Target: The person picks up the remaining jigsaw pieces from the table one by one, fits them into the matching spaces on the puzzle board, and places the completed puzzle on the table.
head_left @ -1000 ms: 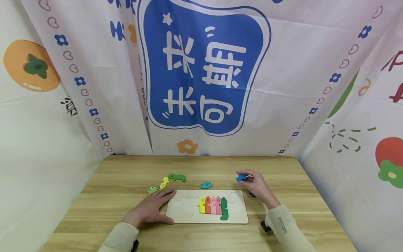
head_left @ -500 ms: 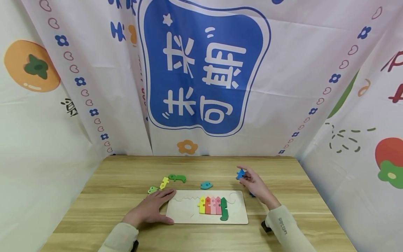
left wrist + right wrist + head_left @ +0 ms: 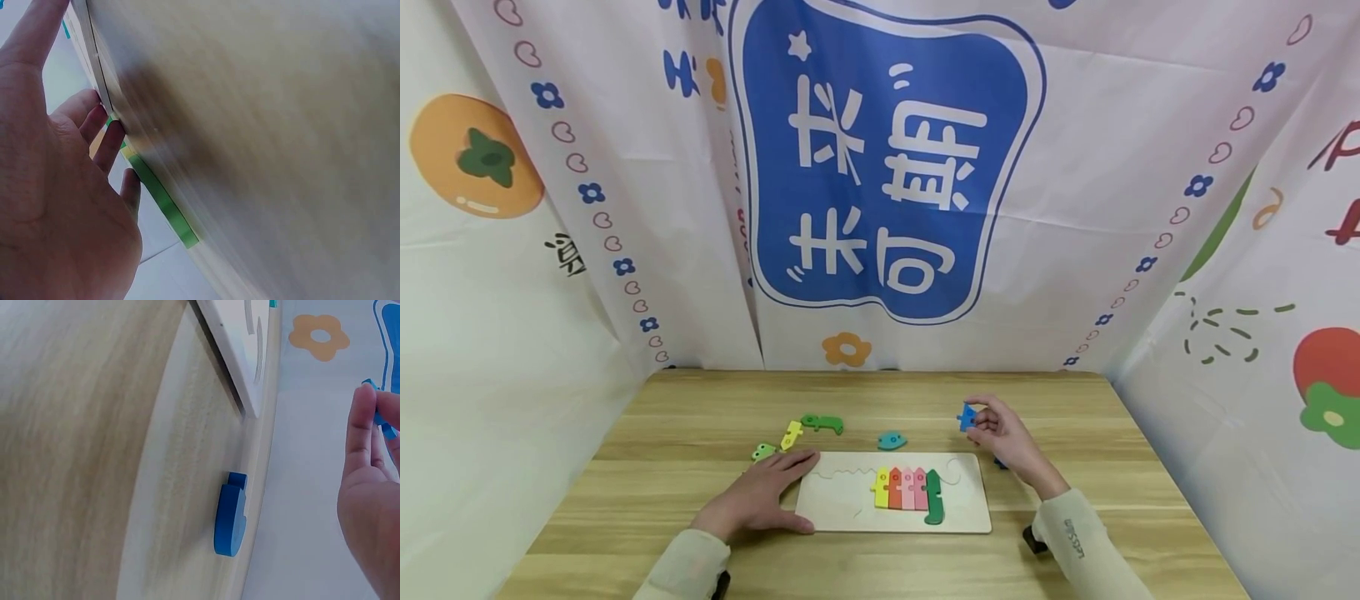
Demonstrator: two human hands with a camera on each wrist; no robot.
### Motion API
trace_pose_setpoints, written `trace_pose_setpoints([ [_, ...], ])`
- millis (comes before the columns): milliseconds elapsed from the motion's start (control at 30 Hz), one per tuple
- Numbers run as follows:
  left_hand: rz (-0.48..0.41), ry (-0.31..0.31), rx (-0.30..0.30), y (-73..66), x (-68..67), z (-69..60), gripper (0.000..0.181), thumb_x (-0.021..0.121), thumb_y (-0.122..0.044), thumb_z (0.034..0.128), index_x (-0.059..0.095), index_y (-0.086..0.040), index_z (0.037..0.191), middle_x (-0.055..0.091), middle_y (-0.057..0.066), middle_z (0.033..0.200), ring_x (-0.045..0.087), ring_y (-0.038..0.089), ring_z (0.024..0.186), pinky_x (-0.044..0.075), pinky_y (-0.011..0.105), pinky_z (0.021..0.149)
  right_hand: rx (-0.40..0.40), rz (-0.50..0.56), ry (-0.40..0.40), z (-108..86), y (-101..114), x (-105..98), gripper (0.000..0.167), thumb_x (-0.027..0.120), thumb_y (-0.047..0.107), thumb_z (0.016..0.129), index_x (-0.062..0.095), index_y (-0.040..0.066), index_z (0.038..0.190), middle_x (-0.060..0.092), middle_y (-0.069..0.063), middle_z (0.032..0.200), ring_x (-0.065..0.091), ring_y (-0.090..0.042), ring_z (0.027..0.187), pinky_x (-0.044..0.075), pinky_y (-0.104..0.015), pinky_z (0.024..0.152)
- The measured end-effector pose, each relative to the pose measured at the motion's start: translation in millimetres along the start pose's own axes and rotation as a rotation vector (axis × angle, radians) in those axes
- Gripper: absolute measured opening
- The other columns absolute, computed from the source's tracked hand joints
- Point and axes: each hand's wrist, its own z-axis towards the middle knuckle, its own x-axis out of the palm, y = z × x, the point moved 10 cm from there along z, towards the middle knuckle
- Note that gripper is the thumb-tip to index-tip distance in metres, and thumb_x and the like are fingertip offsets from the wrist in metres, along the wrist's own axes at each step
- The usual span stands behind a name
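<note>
Between thumb and fingers, my right hand [image 3: 1006, 437] pinches a blue puzzle piece [image 3: 967, 417], held above the table beyond the board's right end. My left hand [image 3: 760, 496] lies against the left end of the pale wooden puzzle board [image 3: 835, 504], fingers straight and thumb spread. On the board stand a yellow piece [image 3: 882, 488], an orange-red piece [image 3: 895, 489], two pink pieces [image 3: 913, 490] and a dark green piece [image 3: 934, 497], side by side. A darker blue piece [image 3: 230, 519] lies on the table under my right hand, mostly hidden in the head view.
Past the board's far edge lie a teal piece [image 3: 892, 440], a green piece [image 3: 823, 423] and a yellow piece [image 3: 792, 435]. A light green piece with eyes [image 3: 763, 451] is close to my left fingers. Printed cloth [image 3: 1075, 250] hangs behind the wooden table [image 3: 1037, 392].
My right fingers have turned the blue piece, which now shows a different side and sits slightly further left. The left hand and board have stayed still.
</note>
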Motion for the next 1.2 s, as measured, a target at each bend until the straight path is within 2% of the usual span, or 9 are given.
trace_pose_setpoints([
  [133,-0.003,0.0,0.007,-0.9,-0.8,-0.5,0.111,0.075,-0.075,0.0778,0.035,-0.016,0.163,0.034,0.008,0.168,0.031,0.048,0.151,0.03,0.072,0.115,0.006,0.035,0.012,0.7,-0.6,0.4,0.05,0.064,-0.001,0.1,0.05,0.008,0.147,0.059,-0.014,0.11,0.066,-0.02,0.093,0.061,-0.047,0.086],
  [200,-0.007,-0.003,0.01,-1.4,-1.2,-0.4,0.111,0.075,-0.074,0.078,0.035,-0.015,0.163,0.034,0.008,0.168,0.031,0.048,0.151,0.03,0.072,0.115,0.002,0.054,0.015,1.2,-0.4,-0.1,0.051,0.064,0.0,0.1,0.049,0.005,0.148,0.059,-0.013,0.109,0.066,-0.018,0.091,0.062,-0.048,0.087],
  [300,-0.011,-0.008,0.015,-2.2,-2.1,-0.3,0.11,0.075,-0.073,0.0782,0.035,-0.015,0.163,0.033,0.009,0.168,0.03,0.048,0.151,0.029,0.072,0.116,-0.013,0.069,0.024,1.4,0.2,-0.2,0.052,0.064,0.0,0.1,0.047,0.001,0.149,0.059,-0.013,0.108,0.068,-0.021,0.092,0.061,-0.05,0.087],
  [500,-0.011,-0.012,0.021,-2.4,-2.7,0.2,0.11,0.076,-0.073,0.0785,0.036,-0.014,0.162,0.034,0.009,0.168,0.03,0.048,0.151,0.03,0.071,0.116,-0.012,0.07,0.037,0.7,1.1,1.0,0.055,0.065,0.0,0.1,0.045,-0.001,0.15,0.059,-0.015,0.108,0.067,-0.043,0.099,0.06,-0.053,0.089],
  [667,-0.008,-0.01,0.02,-1.7,-2.0,0.2,0.111,0.075,-0.073,0.0783,0.035,-0.014,0.163,0.033,0.009,0.168,0.03,0.048,0.151,0.03,0.071,0.116,0.003,0.05,0.044,-1.4,3.9,4.0,0.057,0.064,-0.001,0.1,0.045,0.005,0.153,0.059,-0.019,0.111,0.069,-0.03,0.095,0.06,-0.053,0.09],
  [767,-0.009,-0.008,0.016,-1.2,-1.4,-0.2,0.111,0.075,-0.074,0.0782,0.035,-0.015,0.163,0.033,0.008,0.169,0.03,0.048,0.152,0.029,0.071,0.116,0.001,0.03,0.064,-3.3,6.7,8.2,0.056,0.065,-0.002,0.099,0.046,0.004,0.152,0.06,-0.022,0.111,0.068,-0.023,0.091,0.062,-0.046,0.086],
  [867,-0.013,-0.007,0.015,-1.2,-1.4,-0.8,0.11,0.075,-0.074,0.0785,0.035,-0.015,0.163,0.033,0.008,0.169,0.03,0.048,0.152,0.029,0.072,0.116,0.024,-0.001,0.087,-6.8,5.2,12.9,0.056,0.069,0.0,0.097,0.05,0.005,0.149,0.063,-0.019,0.108,0.067,-0.024,0.09,0.063,-0.043,0.083],
  [1100,-0.014,-0.003,0.012,0.4,0.8,0.0,0.109,0.075,-0.073,0.079,0.035,-0.015,0.163,0.033,0.008,0.169,0.031,0.048,0.152,0.03,0.072,0.116,0.063,-0.107,0.145,-22.1,1.7,25.1,0.056,0.079,0.008,0.091,0.058,0.004,0.142,0.065,-0.014,0.108,0.062,-0.022,0.095,0.057,-0.023,0.078],
  [1200,-0.019,-0.009,0.02,-0.2,-0.2,0.7,0.108,0.076,-0.072,0.0794,0.036,-0.014,0.162,0.034,0.009,0.168,0.031,0.048,0.151,0.03,0.072,0.115,0.074,-0.109,0.184,-28.5,0.9,31.6,0.056,0.082,0.008,0.087,0.062,0.005,0.139,0.066,-0.013,0.11,0.063,-0.021,0.095,0.057,-0.023,0.079],
])
